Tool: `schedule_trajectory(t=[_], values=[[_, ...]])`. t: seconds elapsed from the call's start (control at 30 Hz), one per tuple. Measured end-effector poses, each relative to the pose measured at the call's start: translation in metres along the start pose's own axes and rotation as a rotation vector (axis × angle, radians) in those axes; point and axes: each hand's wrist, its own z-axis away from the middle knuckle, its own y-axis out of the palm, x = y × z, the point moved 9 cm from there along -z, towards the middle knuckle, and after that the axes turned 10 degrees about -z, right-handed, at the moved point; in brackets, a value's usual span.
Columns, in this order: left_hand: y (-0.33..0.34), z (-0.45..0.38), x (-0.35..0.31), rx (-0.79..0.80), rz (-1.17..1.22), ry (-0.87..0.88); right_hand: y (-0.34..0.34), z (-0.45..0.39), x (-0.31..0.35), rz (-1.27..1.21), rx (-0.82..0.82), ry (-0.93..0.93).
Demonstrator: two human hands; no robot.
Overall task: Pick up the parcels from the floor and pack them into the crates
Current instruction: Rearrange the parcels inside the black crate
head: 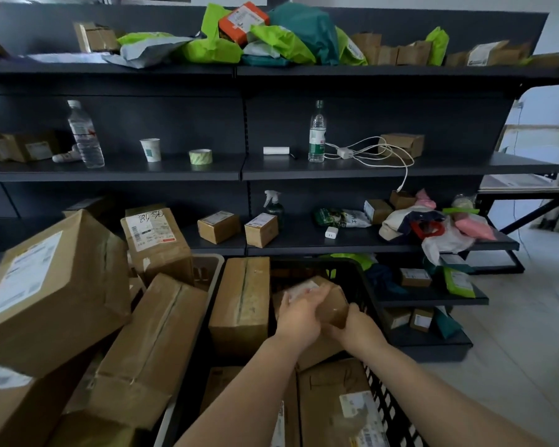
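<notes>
small box held over the black crate, both hands on it

risk, as i judge: the black crate (373,304) is already crowded, with a tall box (241,304) standing at 9 o'clock of the hands and flat boxes (333,404) at 6 o'clock, so the small box (331,303) may land tilted on an edge and slide, or fingers get caught. the white crate (212,269) at 10 o'clock is overfull and its pile may tip. the left hand (299,314) presses the box from 9 o'clock, the right hand (357,327) grips its corner from 5 o'clock; the hands are close together, clamped on it.
</notes>
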Motion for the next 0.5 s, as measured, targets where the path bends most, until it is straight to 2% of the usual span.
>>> schedule_trajectory(t=[0.1, 0.17, 0.27, 0.3, 0.4, 0.5], values=[[-0.001, -0.013, 0.003, 0.001, 0.068, -0.043, 0.001, -0.012, 0.003, -0.062, 0.052, 0.035], [-0.002, -0.020, -0.005, 0.024, 0.097, 0.013, -0.006, -0.016, 0.004, -0.108, 0.040, 0.015], [0.005, -0.021, -0.008, 0.046, 0.057, 0.070, -0.005, -0.015, -0.005, -0.039, 0.058, -0.035], [0.007, -0.020, 0.000, 0.023, 0.004, 0.034, -0.002, -0.015, -0.009, 0.001, 0.070, -0.044], [0.011, -0.008, 0.044, -0.004, -0.045, -0.312, 0.001, -0.018, -0.014, 0.032, 0.096, -0.019], [0.021, 0.004, 0.063, 0.102, 0.206, -0.570, 0.001, -0.021, -0.002, 0.063, 0.126, -0.043]])
